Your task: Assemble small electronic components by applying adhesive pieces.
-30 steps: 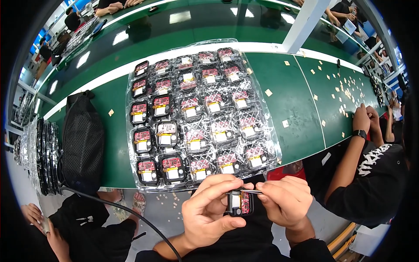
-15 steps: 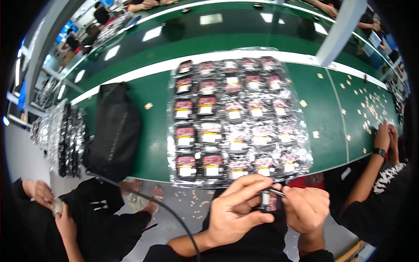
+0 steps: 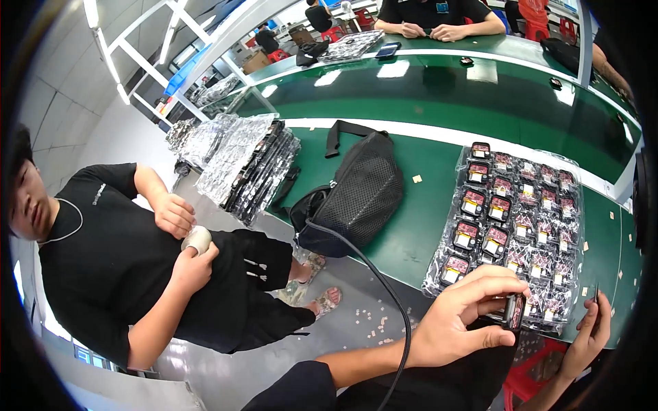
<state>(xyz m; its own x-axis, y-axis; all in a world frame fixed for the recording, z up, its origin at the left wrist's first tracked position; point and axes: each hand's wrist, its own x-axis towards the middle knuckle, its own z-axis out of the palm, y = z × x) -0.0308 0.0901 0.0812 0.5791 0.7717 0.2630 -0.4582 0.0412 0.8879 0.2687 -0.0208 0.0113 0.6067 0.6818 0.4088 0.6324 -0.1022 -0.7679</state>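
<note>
My left hand (image 3: 449, 325) is closed on a small black square-cornered device (image 3: 514, 312), pinched between thumb and fingers and tilted edge-on in front of the tray. My right hand (image 3: 586, 342), apart from the left at the lower right, pinches a thin dark tool (image 3: 596, 296) that points upward; its exact kind is too small to tell. Behind my hands a clear plastic tray (image 3: 442, 255) lies on the green bench, filled with rows of similar black devices (image 3: 467, 234) with red and white faces. My left hand covers part of its near edge.
A black bag (image 3: 363, 192) lies left of the tray, with a black cable (image 3: 384, 284) running past my left forearm. Stacked plastic trays (image 3: 250, 168) stand farther left. A person (image 3: 110, 253) in black stands at left holding a pale rounded object (image 3: 197, 240). A red stool (image 3: 534, 373) sits below the bench.
The view has swung left, bringing the standing person fully into sight. My right hand with the thin tool has drawn away from the device, which stays in my left hand.
</note>
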